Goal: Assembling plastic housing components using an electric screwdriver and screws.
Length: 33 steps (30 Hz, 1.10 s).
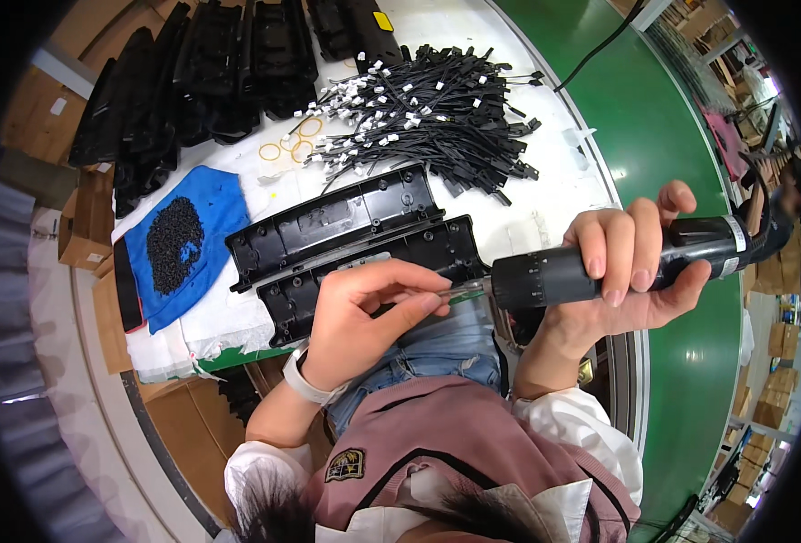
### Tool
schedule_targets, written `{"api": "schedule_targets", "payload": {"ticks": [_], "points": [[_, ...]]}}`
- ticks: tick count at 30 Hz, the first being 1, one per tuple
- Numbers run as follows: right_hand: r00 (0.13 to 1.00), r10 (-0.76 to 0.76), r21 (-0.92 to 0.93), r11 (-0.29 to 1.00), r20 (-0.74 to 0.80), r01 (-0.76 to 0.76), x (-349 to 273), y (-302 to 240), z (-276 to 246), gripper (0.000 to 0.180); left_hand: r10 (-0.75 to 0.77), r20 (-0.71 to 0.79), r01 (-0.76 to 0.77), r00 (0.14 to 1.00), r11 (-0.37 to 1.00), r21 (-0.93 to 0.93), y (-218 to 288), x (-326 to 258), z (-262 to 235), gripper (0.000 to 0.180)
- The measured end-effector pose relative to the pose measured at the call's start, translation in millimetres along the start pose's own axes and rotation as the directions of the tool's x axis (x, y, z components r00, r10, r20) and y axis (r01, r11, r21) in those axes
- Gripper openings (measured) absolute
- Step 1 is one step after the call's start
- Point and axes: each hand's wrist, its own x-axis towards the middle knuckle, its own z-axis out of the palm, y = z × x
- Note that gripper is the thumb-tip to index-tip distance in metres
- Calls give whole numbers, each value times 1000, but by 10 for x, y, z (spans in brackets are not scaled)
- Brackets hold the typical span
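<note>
Left hand (351,317) fingers pinch the bit of the electric screwdriver (600,262), which right hand (631,262) fingers grip.

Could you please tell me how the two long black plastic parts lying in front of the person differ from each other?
The far part lies fully in view and untouched, while the near part is partly covered by the left hand. The far part lies closer to the cable pile; the near part's end meets the tip of the screwdriver held in the right hand. Both are black, long, ribbed inside and lie side by side, hollow side up.
</note>
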Motion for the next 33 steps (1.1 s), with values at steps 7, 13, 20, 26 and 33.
{"api": "schedule_targets", "payload": {"ticks": [7, 13, 20, 26, 33], "points": [[1000, -21, -61, 998, -9, 21, -90, 41, -7, 39, -38, 36, 38, 999, 999, 1, -48, 1, -48, 17], [996, 84, -123, 989, 22, -81, -155, -10, -84, 41, -54, 45, 51, 997, 996, 68, -79, 22, -23, 16], [998, 46, -152, 987, -49, -53, -249, -67, -62, 41, -71, 32, 71, 997, 997, -2, -78, 77, 52, 15], [999, -40, -115, 993, -21, 37, -306, -219, -144, 42, -108, 35, 106, 994, 994, 40, -113, 64, 108, 16], [999, -32, -176, 984, -37, 25, -389, -285, -133, 42, -109, 23, 108, 994, 994, 34, -217, 81, 212, 16]]}}
